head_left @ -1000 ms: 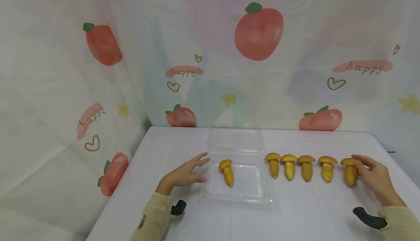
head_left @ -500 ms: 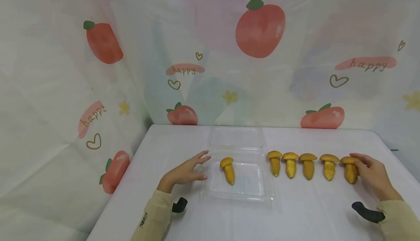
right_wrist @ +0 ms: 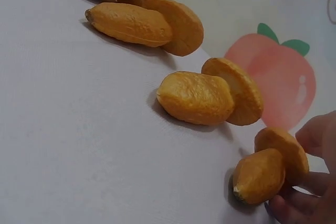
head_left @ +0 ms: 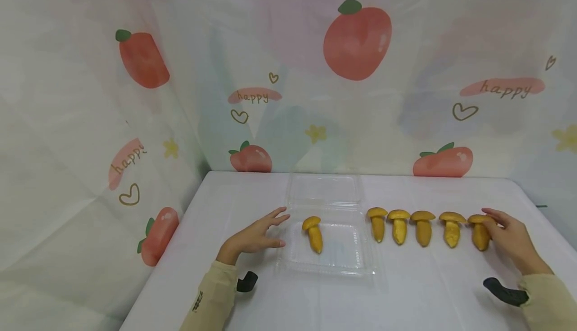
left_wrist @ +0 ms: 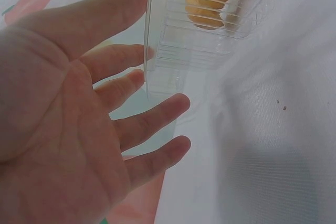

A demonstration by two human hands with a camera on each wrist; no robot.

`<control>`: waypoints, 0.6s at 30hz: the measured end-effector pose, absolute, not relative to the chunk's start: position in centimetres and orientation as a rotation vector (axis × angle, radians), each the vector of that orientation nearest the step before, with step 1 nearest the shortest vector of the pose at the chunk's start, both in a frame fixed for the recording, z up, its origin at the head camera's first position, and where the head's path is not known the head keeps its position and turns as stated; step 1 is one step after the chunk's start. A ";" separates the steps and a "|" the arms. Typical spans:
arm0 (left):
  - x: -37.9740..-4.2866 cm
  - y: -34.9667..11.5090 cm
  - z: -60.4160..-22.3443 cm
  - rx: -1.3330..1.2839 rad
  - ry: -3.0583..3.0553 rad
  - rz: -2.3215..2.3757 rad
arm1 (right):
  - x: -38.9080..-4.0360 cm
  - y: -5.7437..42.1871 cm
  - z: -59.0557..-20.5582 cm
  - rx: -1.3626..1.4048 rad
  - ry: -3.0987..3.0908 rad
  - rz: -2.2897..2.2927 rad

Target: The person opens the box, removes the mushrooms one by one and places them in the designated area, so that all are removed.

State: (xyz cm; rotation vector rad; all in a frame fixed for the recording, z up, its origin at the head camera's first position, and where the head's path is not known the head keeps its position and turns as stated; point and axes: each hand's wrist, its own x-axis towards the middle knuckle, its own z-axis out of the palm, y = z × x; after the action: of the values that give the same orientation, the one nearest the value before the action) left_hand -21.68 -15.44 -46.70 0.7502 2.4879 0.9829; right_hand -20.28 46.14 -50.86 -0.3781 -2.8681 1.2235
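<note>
My right hand (head_left: pixel 514 241) holds the yellow-brown mushroom (head_left: pixel 480 233) at the right end of a row. In the right wrist view, the fingers (right_wrist: pixel 299 203) curl by that mushroom's cap (right_wrist: pixel 283 153), and its stem lies close over the table. My left hand (head_left: pixel 254 236) has its fingers spread at the left edge of a clear plastic clamshell box (head_left: pixel 342 266). Seen from the left wrist, the thumb and fingertips (left_wrist: pixel 181 103) are right by the box's rim (left_wrist: pixel 148 40). One mushroom (head_left: pixel 314 236) lies inside the box's base.
Several more mushrooms (head_left: pixel 422 228) lie in a row right of the box, caps away from me. The box's lid (head_left: pixel 324 190) is folded back toward the printed backdrop (head_left: pixel 387 125). White cloth covers the table (head_left: pixel 405 291). A black strap piece (head_left: pixel 505 292) sticks out by the right sleeve.
The head view has shifted slightly. My right hand has brought the end mushroom a little left, closer to the row. The left hand has stayed by the box.
</note>
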 end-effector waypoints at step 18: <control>-21.6 -15.4 -46.6 0.758 2.475 0.988 | -19.4 45.3 -48.4 -0.557 -2.993 1.029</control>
State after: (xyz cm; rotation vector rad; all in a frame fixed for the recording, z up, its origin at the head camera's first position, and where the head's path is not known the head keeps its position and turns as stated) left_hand -21.64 -15.44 -46.55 0.7576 2.4754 0.9880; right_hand -19.43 45.35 -48.42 -0.5569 -2.9933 1.0293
